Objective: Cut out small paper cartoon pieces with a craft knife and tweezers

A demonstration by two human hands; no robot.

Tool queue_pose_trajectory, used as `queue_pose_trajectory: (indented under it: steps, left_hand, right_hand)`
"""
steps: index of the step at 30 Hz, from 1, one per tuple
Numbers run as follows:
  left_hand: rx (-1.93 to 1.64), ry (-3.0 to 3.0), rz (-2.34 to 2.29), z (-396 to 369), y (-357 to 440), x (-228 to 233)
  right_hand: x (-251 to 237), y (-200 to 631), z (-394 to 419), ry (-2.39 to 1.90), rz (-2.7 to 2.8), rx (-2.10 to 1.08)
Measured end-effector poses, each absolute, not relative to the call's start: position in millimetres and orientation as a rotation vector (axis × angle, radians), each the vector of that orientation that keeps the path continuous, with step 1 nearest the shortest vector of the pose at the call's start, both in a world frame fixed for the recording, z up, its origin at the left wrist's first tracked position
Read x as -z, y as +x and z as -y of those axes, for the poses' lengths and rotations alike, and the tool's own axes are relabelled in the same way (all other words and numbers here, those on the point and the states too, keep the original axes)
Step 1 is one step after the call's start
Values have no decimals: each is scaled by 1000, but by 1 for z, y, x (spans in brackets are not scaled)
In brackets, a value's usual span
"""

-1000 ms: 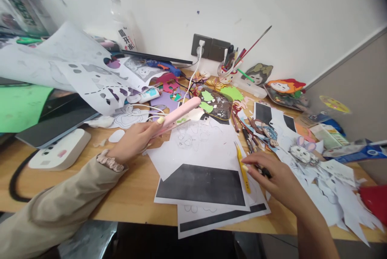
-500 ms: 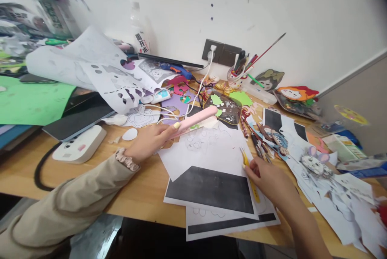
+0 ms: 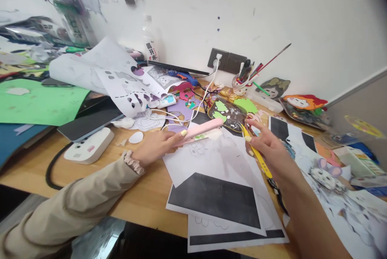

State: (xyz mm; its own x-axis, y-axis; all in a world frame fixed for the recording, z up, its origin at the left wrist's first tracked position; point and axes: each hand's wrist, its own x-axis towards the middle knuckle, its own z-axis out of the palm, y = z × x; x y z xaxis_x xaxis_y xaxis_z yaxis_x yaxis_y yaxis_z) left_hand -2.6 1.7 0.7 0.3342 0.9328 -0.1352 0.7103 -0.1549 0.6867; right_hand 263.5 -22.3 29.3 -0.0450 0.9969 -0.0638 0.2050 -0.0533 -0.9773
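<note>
My left hand [image 3: 160,144] is closed around a pink hair straightener [image 3: 205,127], thumb on its upper arm. A pale piece with some green on it [image 3: 201,136] shows at the straightener's lower side; whether it is clamped there I cannot tell. My right hand [image 3: 267,144] grips yellow tweezers [image 3: 256,152], their tips pointing up and left near the right edge of a dark, stained mat [image 3: 234,114] that bears light-green pieces. Below both hands lie white sheets with faint pencil drawings and black blocks [image 3: 214,196].
A white cable [image 3: 201,102] runs from the wall socket [image 3: 226,61] to the left. A white box-shaped device [image 3: 90,146] and a dark tablet-like slab [image 3: 89,126] stand left. Paper cutouts [image 3: 326,176] crowd the right side. A pen cup [image 3: 240,83] stands at the back.
My right hand has lifted the tweezers away from the sheets, up toward the dark mat. My left hand keeps its hold on the straightener. The whole view has shifted slightly.
</note>
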Motion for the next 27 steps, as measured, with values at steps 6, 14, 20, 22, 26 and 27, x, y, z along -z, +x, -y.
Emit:
queue_pose_trajectory:
  steps: [6,14,20,22,26,27]
  left_hand:
    - [-382,1966,-1448,-1,-2,2]
    - [-376,1974,-1386,0,-2,-3]
    - [-341,1989,-1418,-2,-2,3]
    - [-327,1988,-1413,-2,-3,3]
    - [-324,2006,-1387,-1,-3,3]
    - [-315,2010,-1383,-1,-3,2]
  right_hand:
    - [-10,262,23,-1147,1041,-1255]
    - [-3,252,29,-1214,984,-967]
    - [-1,244,40,-1280,1221,-667]
    - [-2,242,45,-1311,1360,-574]
    - [-3,240,48,-1359,1436,-544]
    - [-4,239,48,-1365,1439,-562]
